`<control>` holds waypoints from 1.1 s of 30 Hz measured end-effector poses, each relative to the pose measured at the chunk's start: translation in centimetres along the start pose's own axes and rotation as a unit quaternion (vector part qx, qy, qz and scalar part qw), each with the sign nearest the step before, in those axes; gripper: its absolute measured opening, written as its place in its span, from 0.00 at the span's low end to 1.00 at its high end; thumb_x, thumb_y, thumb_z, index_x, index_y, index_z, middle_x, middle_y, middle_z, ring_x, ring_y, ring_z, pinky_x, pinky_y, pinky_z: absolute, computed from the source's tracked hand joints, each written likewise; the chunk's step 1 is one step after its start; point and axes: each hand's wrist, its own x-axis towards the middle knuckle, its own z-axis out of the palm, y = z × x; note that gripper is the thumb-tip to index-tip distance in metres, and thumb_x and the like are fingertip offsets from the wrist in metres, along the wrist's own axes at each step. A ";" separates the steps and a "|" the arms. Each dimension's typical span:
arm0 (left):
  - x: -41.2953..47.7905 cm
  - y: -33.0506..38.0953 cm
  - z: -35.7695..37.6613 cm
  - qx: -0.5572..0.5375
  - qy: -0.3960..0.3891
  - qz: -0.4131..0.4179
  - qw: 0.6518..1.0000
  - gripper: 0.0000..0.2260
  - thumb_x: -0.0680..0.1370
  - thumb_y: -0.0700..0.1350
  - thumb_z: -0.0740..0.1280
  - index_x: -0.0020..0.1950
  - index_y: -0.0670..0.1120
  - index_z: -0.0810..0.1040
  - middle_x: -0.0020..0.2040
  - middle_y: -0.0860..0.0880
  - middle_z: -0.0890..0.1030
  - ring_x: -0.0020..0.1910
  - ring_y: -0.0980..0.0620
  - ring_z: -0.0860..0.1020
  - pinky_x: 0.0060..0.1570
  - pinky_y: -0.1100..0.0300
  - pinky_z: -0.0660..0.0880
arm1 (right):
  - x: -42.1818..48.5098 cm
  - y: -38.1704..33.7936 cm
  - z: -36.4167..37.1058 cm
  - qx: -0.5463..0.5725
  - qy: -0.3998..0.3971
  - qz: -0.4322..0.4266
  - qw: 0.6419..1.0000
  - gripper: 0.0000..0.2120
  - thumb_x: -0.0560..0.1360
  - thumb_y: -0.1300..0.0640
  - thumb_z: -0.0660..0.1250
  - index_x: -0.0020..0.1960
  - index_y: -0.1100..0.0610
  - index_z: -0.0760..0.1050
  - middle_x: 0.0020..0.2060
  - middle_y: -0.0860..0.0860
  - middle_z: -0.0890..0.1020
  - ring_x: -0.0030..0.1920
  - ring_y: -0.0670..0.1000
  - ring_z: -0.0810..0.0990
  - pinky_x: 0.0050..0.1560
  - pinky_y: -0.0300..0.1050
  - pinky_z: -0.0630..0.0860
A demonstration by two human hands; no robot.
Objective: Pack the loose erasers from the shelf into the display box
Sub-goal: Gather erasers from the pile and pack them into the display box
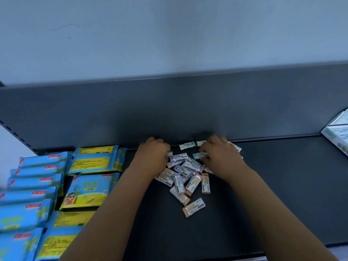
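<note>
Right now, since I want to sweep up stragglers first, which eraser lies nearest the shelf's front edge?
The peach-tipped eraser at the front tip of the pile. Every other eraser lies farther back on the shelf, towards the rear panel.

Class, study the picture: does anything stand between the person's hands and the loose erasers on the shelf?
Nothing visible does. The left hand touches the pile of erasers at its far end; the right hand seems to grip some.
</note>
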 end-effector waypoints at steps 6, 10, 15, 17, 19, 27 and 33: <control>0.5 -0.8 -0.9 0.023 -0.027 -0.008 0.999 0.10 0.78 0.50 0.67 0.60 0.54 0.80 0.56 0.52 0.77 0.61 0.47 0.70 0.59 0.49 0.66 | -0.2 0.5 -0.2 0.026 0.020 -0.032 0.999 0.14 0.76 0.51 0.69 0.60 0.49 0.81 0.54 0.49 0.78 0.58 0.55 0.72 0.55 0.52 0.74; -0.6 -0.3 -1.2 -0.023 0.089 0.004 0.996 0.11 0.78 0.49 0.68 0.60 0.55 0.80 0.56 0.54 0.78 0.57 0.48 0.75 0.54 0.50 0.68 | -1.0 0.8 -0.5 0.098 0.101 -0.013 0.990 0.11 0.76 0.53 0.70 0.58 0.52 0.81 0.51 0.50 0.80 0.55 0.56 0.76 0.50 0.51 0.76; -1.9 3.6 -2.1 -0.235 0.125 0.038 0.963 0.13 0.80 0.48 0.68 0.64 0.56 0.79 0.55 0.58 0.77 0.51 0.58 0.77 0.53 0.55 0.76 | -2.4 1.8 -1.1 0.188 0.135 -0.008 0.973 0.12 0.76 0.56 0.71 0.60 0.54 0.81 0.52 0.49 0.80 0.53 0.53 0.77 0.49 0.51 0.78; -1.8 5.7 -2.3 -0.265 0.138 0.041 0.953 0.13 0.80 0.47 0.69 0.64 0.55 0.80 0.54 0.58 0.76 0.50 0.59 0.77 0.52 0.56 0.77 | -2.8 2.8 -1.3 0.195 0.129 -0.015 0.972 0.11 0.76 0.55 0.71 0.59 0.54 0.81 0.51 0.48 0.79 0.52 0.51 0.77 0.49 0.51 0.79; -1.5 7.8 -2.2 -0.258 0.164 0.042 0.951 0.13 0.79 0.46 0.70 0.64 0.53 0.81 0.53 0.57 0.77 0.49 0.58 0.78 0.52 0.55 0.78 | -3.4 4.6 -1.6 0.197 0.124 -0.025 0.972 0.11 0.76 0.55 0.71 0.58 0.54 0.82 0.50 0.48 0.79 0.51 0.51 0.78 0.48 0.51 0.78; 1.6 18.9 -1.1 -0.200 0.189 0.029 0.961 0.13 0.74 0.48 0.69 0.58 0.49 0.83 0.51 0.54 0.79 0.47 0.54 0.79 0.48 0.55 0.77 | -6.7 15.9 -4.0 0.187 0.124 -0.050 0.973 0.10 0.75 0.57 0.73 0.56 0.55 0.82 0.47 0.49 0.80 0.48 0.53 0.79 0.47 0.52 0.79; 4.5 29.5 0.0 -0.170 0.181 0.060 0.967 0.15 0.75 0.47 0.67 0.60 0.50 0.82 0.54 0.56 0.79 0.48 0.54 0.80 0.47 0.55 0.78 | -9.6 25.0 -5.1 0.155 0.175 -0.083 0.969 0.11 0.78 0.58 0.69 0.59 0.59 0.80 0.50 0.52 0.79 0.49 0.54 0.77 0.51 0.49 0.77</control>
